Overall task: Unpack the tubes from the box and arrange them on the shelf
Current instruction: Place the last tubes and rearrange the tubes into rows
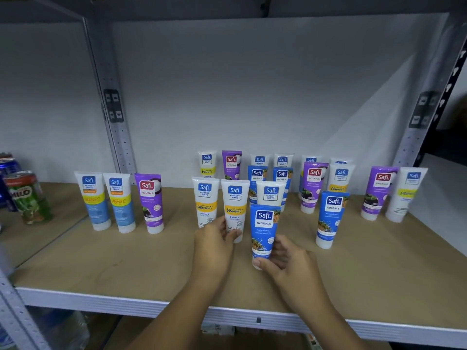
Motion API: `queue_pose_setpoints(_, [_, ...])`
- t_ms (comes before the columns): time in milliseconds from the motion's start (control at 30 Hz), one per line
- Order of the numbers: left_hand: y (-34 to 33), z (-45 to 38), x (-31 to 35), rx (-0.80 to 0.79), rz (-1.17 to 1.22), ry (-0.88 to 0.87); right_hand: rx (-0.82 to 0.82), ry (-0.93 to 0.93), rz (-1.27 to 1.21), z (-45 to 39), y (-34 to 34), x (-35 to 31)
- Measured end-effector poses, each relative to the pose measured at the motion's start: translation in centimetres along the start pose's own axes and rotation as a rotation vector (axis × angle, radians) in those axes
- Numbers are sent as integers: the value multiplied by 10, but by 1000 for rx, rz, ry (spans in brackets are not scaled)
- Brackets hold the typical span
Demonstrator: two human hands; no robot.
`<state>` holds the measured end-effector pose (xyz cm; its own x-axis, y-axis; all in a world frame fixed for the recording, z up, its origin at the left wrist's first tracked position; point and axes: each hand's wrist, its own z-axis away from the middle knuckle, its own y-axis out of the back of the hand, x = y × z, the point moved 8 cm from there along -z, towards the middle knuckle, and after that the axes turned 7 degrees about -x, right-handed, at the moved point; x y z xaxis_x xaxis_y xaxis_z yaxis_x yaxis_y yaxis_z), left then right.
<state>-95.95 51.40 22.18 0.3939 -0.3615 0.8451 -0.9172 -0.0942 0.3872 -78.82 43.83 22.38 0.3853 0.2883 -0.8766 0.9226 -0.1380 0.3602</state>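
A brown board shelf (106, 258) sits in a grey metal rack, with a white front edge (126, 300) and a plain white wall (252, 84) behind. Perforated uprights (118, 137) stand at the back left and back right.

Tubes stand cap-down across the shelf. At the left are three in a row: two white-and-blue ones (93, 200) and a purple one (150, 202). In the middle, two white tubes with yellow bands stand side by side; the left hand (214, 242) has its fingers curled round the lower part of the right one (234, 209), thumb on its front. Just to the right, the right hand (283, 256) grips the base of a blue tube (264, 231), thumb across the cap end, holding it upright at the shelf board; whether it touches the board cannot be told. Behind it stands another white tube (271, 193), then rows of blue, purple and white ones toward the wall. A single blue tube (331, 218) stands to the right, and a purple (377, 192) and white (406, 193) pair stands at the far right.

On the next bay, at the left, is a green Milo can (27, 198) with a blue can (8, 166) behind it.

Bare board runs along the whole front edge and between the left trio and the middle group.
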Motion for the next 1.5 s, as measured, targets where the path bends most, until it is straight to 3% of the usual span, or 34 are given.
queue_pose_setpoints(833, [14, 33, 8, 66, -176, -36, 37, -5, 59, 8, 6, 1])
queue_pose_setpoints(933, [5, 48, 26, -83, -224, -133, 51, -9, 80, 16, 20, 2])
queue_pose_setpoints(1067, [-40, 75, 64, -616, -283, -379, 70, -49, 101, 31, 51, 10])
queue_pose_setpoints(1133, [-64, 86, 77, -785, -363, -481, 90, -60, 115, 40, 70, 12])
queue_pose_setpoints(1500, [-146, 70, 94, -922, -377, -484, 203, -128, 302, 53, 159, 41])
